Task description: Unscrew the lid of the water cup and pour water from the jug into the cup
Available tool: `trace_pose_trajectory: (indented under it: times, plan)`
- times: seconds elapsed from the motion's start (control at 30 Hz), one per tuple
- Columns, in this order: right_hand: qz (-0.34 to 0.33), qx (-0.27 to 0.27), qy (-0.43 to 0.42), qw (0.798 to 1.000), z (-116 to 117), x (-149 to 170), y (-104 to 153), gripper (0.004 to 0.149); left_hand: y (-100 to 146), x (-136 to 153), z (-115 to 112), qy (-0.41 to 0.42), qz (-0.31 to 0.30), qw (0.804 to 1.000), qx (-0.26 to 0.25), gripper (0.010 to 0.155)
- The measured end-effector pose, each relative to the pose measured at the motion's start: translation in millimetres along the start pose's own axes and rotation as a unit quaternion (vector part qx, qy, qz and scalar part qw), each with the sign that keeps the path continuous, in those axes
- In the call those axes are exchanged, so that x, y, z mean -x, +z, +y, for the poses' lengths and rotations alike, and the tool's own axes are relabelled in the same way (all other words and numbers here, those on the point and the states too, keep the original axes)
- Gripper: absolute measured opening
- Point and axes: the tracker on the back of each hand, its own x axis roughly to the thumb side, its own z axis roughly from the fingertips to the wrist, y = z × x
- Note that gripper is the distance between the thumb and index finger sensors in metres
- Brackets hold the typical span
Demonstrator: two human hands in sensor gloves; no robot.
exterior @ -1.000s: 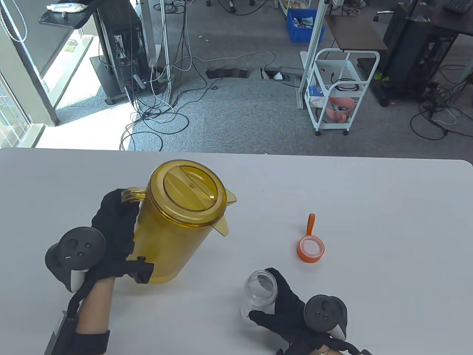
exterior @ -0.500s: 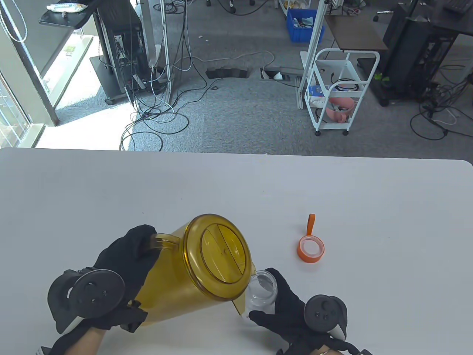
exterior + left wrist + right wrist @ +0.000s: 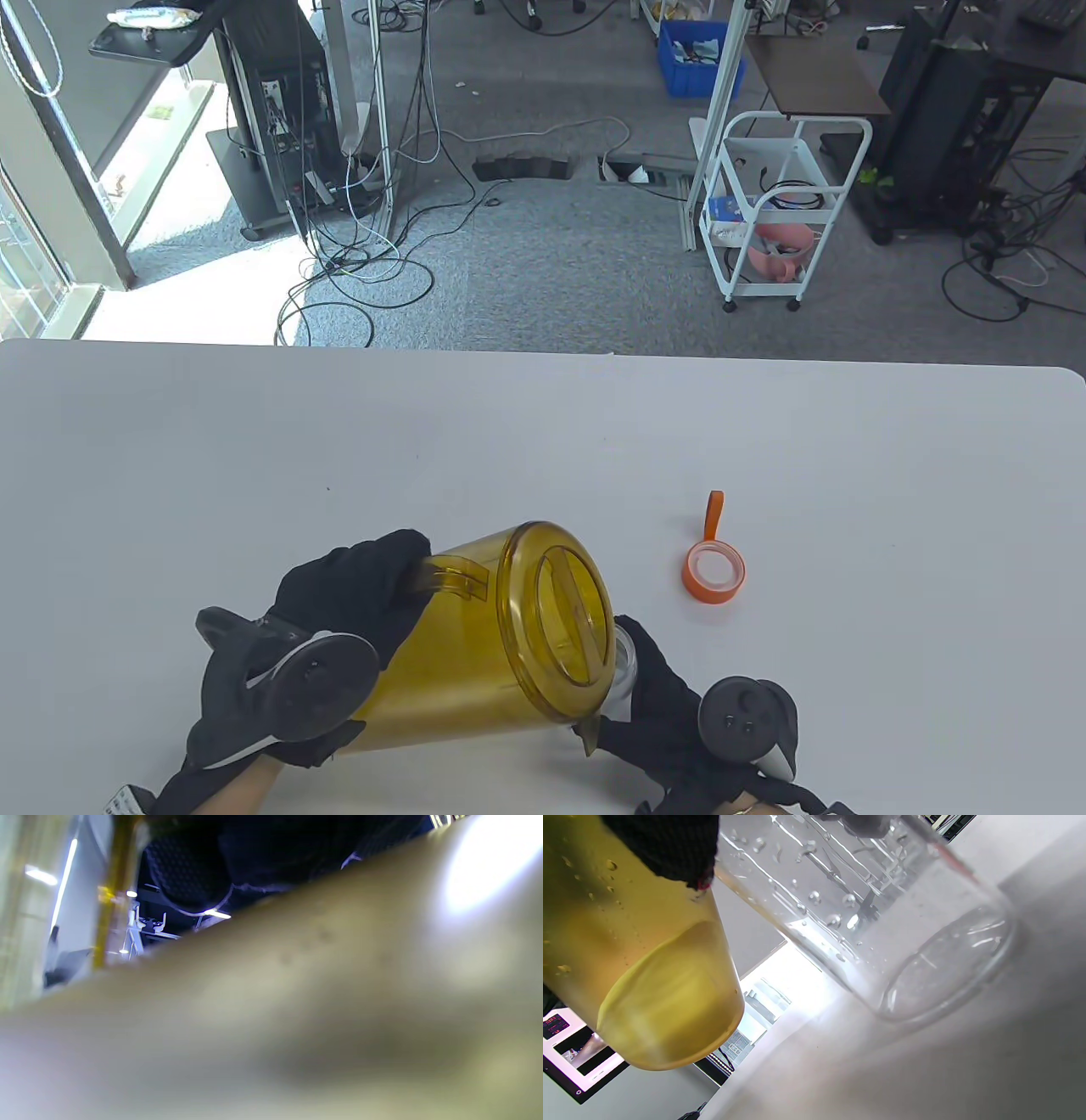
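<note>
Your left hand (image 3: 339, 594) has its fingers wrapped round the handle of the jug (image 3: 475, 654), which is tipped hard over, long axis running away from those fingers toward your right hand (image 3: 670, 722). That hand's fingers curl round the cup (image 3: 882, 925), standing on the table (image 3: 848, 475) just under the spout. The orange lid (image 3: 713, 573) lies off, beyond your right fingertips

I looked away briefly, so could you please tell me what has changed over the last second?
The left hand carried the yellow jug toward the cup and tipped it, so its spout is over the cup's mouth. The right hand kept holding the cup; the orange lid stayed put.
</note>
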Motion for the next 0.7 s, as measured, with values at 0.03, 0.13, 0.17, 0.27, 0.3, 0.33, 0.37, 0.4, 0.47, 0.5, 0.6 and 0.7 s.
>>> trace_pose_trajectory:
  times: [0.03, 0.13, 0.17, 0.27, 0.3, 0.33, 0.37, 0.4, 0.47, 0.5, 0.6, 0.7]
  plan:
    - [0.0, 0.0, 0.0, 1.0, 0, 0, 0, 0.101, -1, -1, 2, -0.009, 0.001, 1.0, -0.002, 0.039]
    - [0.0, 0.0, 0.001, 1.0, 0, 0, 0, 0.101, -8, -8, 8, -0.029, -0.014, 0.999, 0.008, 0.038]
    - [0.001, -0.001, 0.002, 1.0, 0, 0, 0, 0.101, -10, -10, 10, -0.04, -0.015, 0.999, 0.01, 0.038]
    - [0.0, -0.001, 0.002, 1.0, 0, 0, 0, 0.101, -15, -17, 17, -0.063, -0.027, 0.998, 0.014, 0.037]
    - [0.0, -0.001, 0.002, 1.0, 0, 0, 0, 0.101, -17, -20, 19, -0.072, -0.033, 0.997, 0.017, 0.037]
    - [0.001, -0.001, 0.002, 1.0, 0, 0, 0, 0.101, -20, -22, 21, -0.082, -0.039, 0.996, 0.021, 0.037]
    - [0.001, 0.001, 0.001, 1.0, 0, 0, 0, 0.101, -22, -25, 23, -0.09, -0.042, 0.995, 0.025, 0.037]
    - [0.002, 0.001, 0.0, 1.0, -1, 0, 0, 0.101, -25, -29, 25, -0.097, -0.049, 0.994, 0.027, 0.037]
    - [0.002, 0.0, -0.004, 1.0, -1, 1, 0, 0.101, -29, -35, 27, -0.113, -0.06, 0.991, 0.028, 0.037]
    - [0.002, 0.0, -0.003, 1.0, -1, 1, 0, 0.101, -30, -37, 28, -0.118, -0.062, 0.991, 0.029, 0.037]
    - [0.001, 0.001, -0.002, 1.0, -1, 1, 0, 0.101, -37, -46, 32, -0.14, -0.068, 0.987, 0.042, 0.037]
    - [0.001, 0.0, -0.002, 1.0, -1, 1, 0, 0.101, -43, -51, 34, -0.155, -0.079, 0.984, 0.046, 0.037]
